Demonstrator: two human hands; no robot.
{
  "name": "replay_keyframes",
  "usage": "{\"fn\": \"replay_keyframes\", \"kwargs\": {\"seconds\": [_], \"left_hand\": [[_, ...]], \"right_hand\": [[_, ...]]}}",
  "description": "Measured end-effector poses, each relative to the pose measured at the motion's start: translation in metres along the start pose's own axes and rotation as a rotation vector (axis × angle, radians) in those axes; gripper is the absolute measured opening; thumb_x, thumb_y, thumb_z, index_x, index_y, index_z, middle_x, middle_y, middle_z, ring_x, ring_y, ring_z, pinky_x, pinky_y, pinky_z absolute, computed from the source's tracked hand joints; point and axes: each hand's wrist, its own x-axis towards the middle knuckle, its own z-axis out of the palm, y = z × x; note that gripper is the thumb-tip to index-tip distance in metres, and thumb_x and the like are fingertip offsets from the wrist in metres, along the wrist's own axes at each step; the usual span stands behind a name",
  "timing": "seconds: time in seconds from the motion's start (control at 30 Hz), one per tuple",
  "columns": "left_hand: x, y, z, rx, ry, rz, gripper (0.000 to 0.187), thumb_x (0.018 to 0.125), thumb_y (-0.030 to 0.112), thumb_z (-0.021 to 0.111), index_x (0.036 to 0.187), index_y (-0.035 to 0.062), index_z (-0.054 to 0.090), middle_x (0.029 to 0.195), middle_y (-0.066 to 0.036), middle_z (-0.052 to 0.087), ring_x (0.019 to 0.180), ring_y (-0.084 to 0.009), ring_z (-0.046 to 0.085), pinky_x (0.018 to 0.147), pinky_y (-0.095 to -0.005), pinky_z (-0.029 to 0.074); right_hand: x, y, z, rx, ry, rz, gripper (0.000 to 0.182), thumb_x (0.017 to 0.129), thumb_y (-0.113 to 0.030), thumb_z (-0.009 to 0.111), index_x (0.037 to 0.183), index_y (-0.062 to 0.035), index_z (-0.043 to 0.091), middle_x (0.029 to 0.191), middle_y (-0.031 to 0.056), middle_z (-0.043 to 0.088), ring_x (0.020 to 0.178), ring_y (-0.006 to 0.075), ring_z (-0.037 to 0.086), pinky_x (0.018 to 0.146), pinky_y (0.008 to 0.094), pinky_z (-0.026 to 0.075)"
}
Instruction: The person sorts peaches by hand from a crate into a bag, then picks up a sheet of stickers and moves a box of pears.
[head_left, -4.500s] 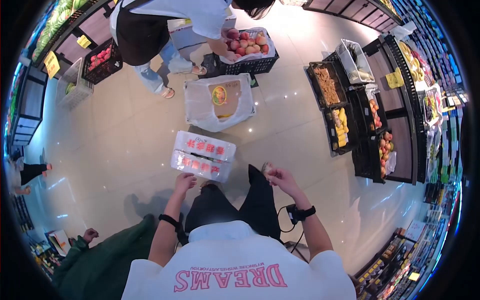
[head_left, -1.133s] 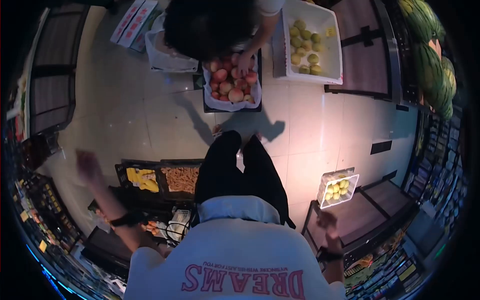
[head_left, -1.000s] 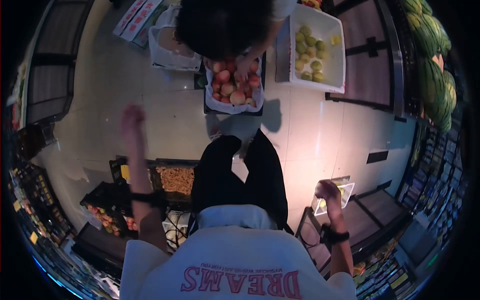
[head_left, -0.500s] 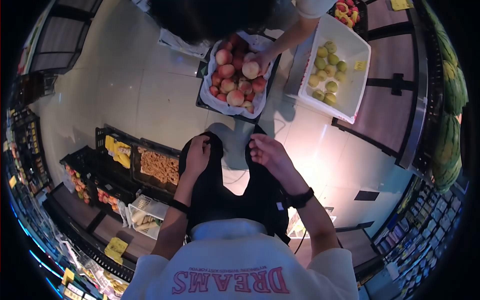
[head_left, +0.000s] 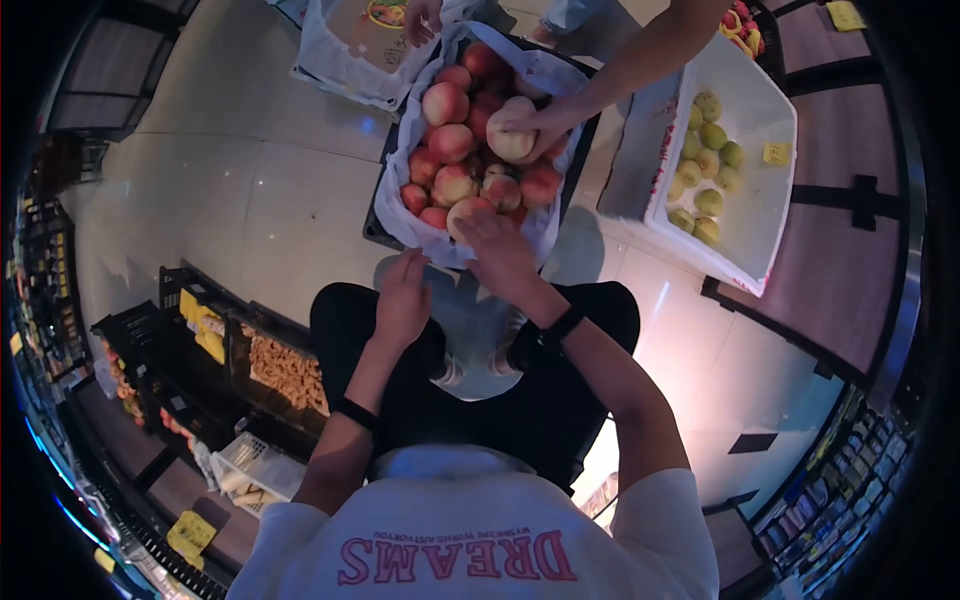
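Head view: peach (head_left: pixel 463 210) lies forward of my right palm, under fingertips, at near side of crate (head_left: pixel 378 229); roundish, no clear long axis. Right hand (head_left: pixel 503 262) nearer, fingers draped over it, grip unclear. Left hand (head_left: pixel 403 303) beside crate, fingers half-curled, closure unclear.

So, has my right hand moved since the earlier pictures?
Yes, forward: the right hand was short of the black crate, and now reaches over its near edge onto a peach.

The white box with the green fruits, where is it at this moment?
In the head view, the white box stands on the right, beside the black crate of peaches.
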Motion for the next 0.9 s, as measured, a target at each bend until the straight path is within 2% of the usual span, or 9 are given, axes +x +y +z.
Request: {"fn": "replay_keyframes", "kwargs": {"seconds": [0.17,0.33,0.37,0.47,0.5,0.57,0.7,0.83,0.9], "left_hand": [[0.037,-0.026,0.039,0.158,0.039,0.174,0.060,0.069,-0.002,0.058,0.126,0.0017,0.040,0.131,-0.018,0.041,0.128,-0.0343,0.032,0.105,-0.0455,0.027],[0.044,-0.061,0.069,0.242,0.058,0.214,0.069,0.069,0.004,0.063,0.131,-0.0013,0.033,0.133,-0.016,0.040,0.130,-0.0336,0.029,0.107,-0.0456,0.021],[0.045,-0.063,0.068,0.268,0.139,0.254,0.063,0.069,0.004,0.062,0.128,0.0015,0.039,0.125,-0.016,0.045,0.119,-0.0336,0.042,0.099,-0.0439,0.033],[0.040,-0.070,0.061,0.175,0.021,0.164,0.053,0.070,0.002,0.060,0.121,0.0051,0.047,0.116,-0.014,0.049,0.103,-0.0320,0.052,0.087,-0.0405,0.043],[0.037,-0.072,0.059,0.174,0.109,0.233,0.042,0.068,0.000,0.060,0.110,0.0068,0.055,0.104,-0.012,0.053,0.092,-0.0303,0.056,0.078,-0.0385,0.047],[0.029,-0.077,0.051,0.109,0.061,0.281,0.036,0.066,0.000,0.060,0.102,0.0066,0.059,0.098,-0.011,0.055,0.091,-0.0289,0.055,0.077,-0.0384,0.046],[0.014,-0.092,0.040,-0.020,0.024,0.364,0.020,0.063,-0.001,0.059,0.081,0.0078,0.063,0.085,-0.006,0.055,0.086,-0.0251,0.054,0.074,-0.0360,0.043],[-0.004,-0.100,0.033,0.012,-0.070,0.337,0.011,0.064,0.000,0.059,0.066,0.0108,0.058,0.081,-0.001,0.053,0.081,-0.0209,0.051,0.072,-0.0320,0.037],[-0.008,-0.097,0.032,0.111,-0.125,0.282,0.009,0.064,0.001,0.060,0.068,0.0094,0.059,0.080,-0.002,0.053,0.084,-0.0214,0.052,0.075,-0.0340,0.038]], "right_hand": [[0.029,0.041,0.057,-0.393,0.090,-0.224,0.059,0.066,-0.015,0.066,0.123,-0.0129,0.047,0.117,0.0181,0.043,0.110,0.0360,0.042,0.089,0.0430,0.040],[0.032,0.048,0.074,-0.266,0.105,-0.212,0.057,0.066,-0.013,0.064,0.121,-0.0138,0.048,0.117,0.0183,0.042,0.110,0.0360,0.041,0.088,0.0443,0.040],[0.031,0.047,0.071,-0.228,0.091,-0.200,0.057,0.065,-0.012,0.064,0.120,-0.0136,0.048,0.116,0.0184,0.042,0.110,0.0359,0.041,0.088,0.0443,0.040],[0.028,0.049,0.068,-0.118,0.185,-0.208,0.059,0.065,-0.014,0.067,0.120,-0.0132,0.048,0.113,0.0161,0.045,0.108,0.0342,0.043,0.088,0.0427,0.040],[0.025,0.050,0.065,-0.055,0.206,-0.190,0.060,0.065,-0.016,0.069,0.120,-0.0127,0.048,0.113,0.0151,0.046,0.108,0.0332,0.044,0.089,0.0418,0.040],[0.017,0.058,0.059,0.065,0.256,-0.151,0.061,0.065,-0.020,0.072,0.121,-0.0118,0.048,0.112,0.0133,0.049,0.107,0.0313,0.047,0.091,0.0399,0.040],[-0.001,0.079,0.053,0.558,0.237,0.170,0.064,0.065,-0.024,0.076,0.121,-0.0084,0.049,0.116,0.0129,0.052,0.107,0.0263,0.052,0.094,0.0354,0.040],[-0.015,0.080,0.039,0.319,0.331,0.095,0.067,0.062,-0.011,0.077,0.122,-0.0051,0.047,0.116,0.0129,0.052,0.107,0.0255,0.052,0.093,0.0340,0.041],[-0.019,0.078,0.036,0.270,0.306,0.104,0.068,0.062,-0.011,0.077,0.123,-0.0050,0.046,0.116,0.0135,0.052,0.108,0.0263,0.052,0.093,0.0343,0.041]]}}
